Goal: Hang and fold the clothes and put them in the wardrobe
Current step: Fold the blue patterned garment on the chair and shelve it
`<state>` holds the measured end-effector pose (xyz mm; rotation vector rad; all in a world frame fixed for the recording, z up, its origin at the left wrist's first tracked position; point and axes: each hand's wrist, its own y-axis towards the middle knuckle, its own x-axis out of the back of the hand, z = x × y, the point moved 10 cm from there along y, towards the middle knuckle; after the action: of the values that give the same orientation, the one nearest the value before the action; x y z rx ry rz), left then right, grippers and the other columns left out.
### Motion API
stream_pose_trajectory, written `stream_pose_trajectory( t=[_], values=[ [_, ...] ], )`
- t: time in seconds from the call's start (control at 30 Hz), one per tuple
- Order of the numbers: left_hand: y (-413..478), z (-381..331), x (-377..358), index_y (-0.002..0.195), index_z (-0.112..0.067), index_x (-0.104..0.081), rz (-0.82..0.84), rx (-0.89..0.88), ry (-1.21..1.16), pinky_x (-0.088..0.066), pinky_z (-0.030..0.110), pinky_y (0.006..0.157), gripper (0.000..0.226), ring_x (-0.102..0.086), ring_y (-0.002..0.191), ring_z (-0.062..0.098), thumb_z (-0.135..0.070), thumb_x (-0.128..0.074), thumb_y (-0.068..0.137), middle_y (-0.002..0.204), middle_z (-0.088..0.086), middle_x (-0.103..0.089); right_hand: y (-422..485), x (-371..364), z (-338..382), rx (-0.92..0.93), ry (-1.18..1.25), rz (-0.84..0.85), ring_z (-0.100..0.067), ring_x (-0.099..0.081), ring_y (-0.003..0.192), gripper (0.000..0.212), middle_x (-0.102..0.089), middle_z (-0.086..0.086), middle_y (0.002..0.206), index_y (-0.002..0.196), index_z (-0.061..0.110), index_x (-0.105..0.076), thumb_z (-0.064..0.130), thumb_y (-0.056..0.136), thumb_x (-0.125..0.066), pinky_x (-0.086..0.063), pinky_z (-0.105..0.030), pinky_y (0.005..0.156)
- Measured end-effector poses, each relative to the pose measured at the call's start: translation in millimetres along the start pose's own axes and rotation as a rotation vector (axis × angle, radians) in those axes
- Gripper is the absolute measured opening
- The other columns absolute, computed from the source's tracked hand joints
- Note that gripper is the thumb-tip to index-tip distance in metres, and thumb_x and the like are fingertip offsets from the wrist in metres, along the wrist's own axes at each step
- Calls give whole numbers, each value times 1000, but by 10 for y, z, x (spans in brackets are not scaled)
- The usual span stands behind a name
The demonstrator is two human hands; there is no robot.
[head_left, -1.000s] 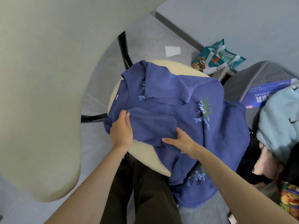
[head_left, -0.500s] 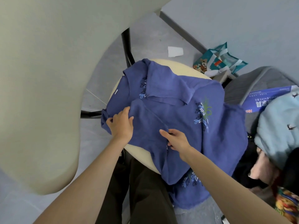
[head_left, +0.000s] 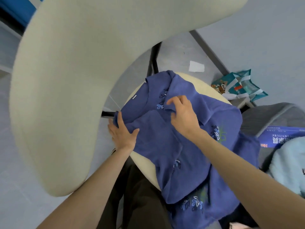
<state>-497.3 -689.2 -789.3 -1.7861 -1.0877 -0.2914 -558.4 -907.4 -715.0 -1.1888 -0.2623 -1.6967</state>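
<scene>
A blue shirt (head_left: 189,146) with leaf prints lies spread over a round cream chair seat (head_left: 143,161), its lower part hanging off the near edge. My left hand (head_left: 123,133) lies on the shirt's left edge, thumb on top and fingers round the folded sleeve at the seat's rim. My right hand (head_left: 182,114) is further up, pinching a fold of the cloth near the collar between thumb and fingers.
The chair's curved cream backrest (head_left: 74,80) fills the left and top. A teal snack bag (head_left: 239,87) and a white paper scrap (head_left: 196,66) lie on the floor. At right are a grey cushion (head_left: 270,118), a blue box (head_left: 283,138) and a pale blue garment (head_left: 290,166).
My right hand has moved from the shirt's middle up toward the collar and taken hold of a fold. My left hand has slid to the left edge. The view has tilted.
</scene>
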Motion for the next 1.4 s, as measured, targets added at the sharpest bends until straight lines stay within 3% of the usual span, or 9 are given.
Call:
stream_pose_trajectory(
  t=[0.1,0.3,0.43,0.57,0.73,0.9,1.07,1.2,1.4],
  values=[
    [64,130,7,152,-28,-8,-32,117,-145,-28,45,108,96,-18,141,34,-27,-73,82,154,18,-15,485,-84,103,72,-206,167,-24,-43,115,56,-33,-1,141,133,19,-44,-2,83,-58,-46,-34,62],
    [186,224,-33,151,-25,-13,-44,230,-325,-38,44,104,102,-38,131,34,-24,-80,75,142,15,-39,1025,-341,141,119,-544,413,-33,-40,128,102,6,-5,160,152,36,-7,4,80,-71,-52,-40,79],
    [205,88,40,149,-15,-20,-118,114,-280,-38,29,95,96,-47,113,26,-10,-79,74,111,5,-55,1147,-420,212,161,-654,424,-35,-46,122,113,-4,-10,158,152,36,8,2,79,-72,-48,-36,71],
    [203,111,-64,146,-10,-27,-89,207,-426,-34,9,69,83,-54,74,6,1,-73,77,71,-11,-50,1198,-397,252,188,-795,389,-32,-49,119,87,-30,-13,141,148,17,-20,8,79,-73,-43,-33,70],
    [143,187,-48,115,-8,-48,-108,280,-339,-42,28,73,48,-54,97,24,-15,-78,77,116,9,-49,1046,-308,202,228,-875,366,-27,-52,108,27,-38,-11,131,119,10,-58,11,92,-57,-39,-29,67],
    [108,-141,65,103,-7,-55,-138,112,-46,-40,34,69,14,-53,103,31,-11,-56,91,114,12,-49,1001,-29,142,187,-656,287,-28,-57,94,26,-50,-11,120,114,5,-53,4,88,-52,-33,-29,66],
    [222,-782,570,98,-7,-54,-455,-55,-31,-37,42,70,24,-47,94,34,7,-43,82,101,12,-59,1185,387,261,133,-320,27,-33,-55,92,22,-52,-17,117,106,-3,-56,-3,84,-50,-29,-31,62],
    [151,-1156,876,82,-5,-59,-651,-250,-148,-28,35,67,31,-38,76,25,12,-39,66,77,5,-50,1227,576,346,144,-36,-85,-35,-51,91,25,-48,-23,116,99,-6,-56,-11,76,-49,-32,-33,65],
    [-233,-1204,502,86,-13,-58,-498,-482,100,-25,37,84,31,-46,96,32,12,-56,68,90,6,-57,814,709,-45,122,24,-139,-31,-45,85,30,-46,-26,113,98,-8,-57,-17,71,-46,-28,-25,68]
  ],
)
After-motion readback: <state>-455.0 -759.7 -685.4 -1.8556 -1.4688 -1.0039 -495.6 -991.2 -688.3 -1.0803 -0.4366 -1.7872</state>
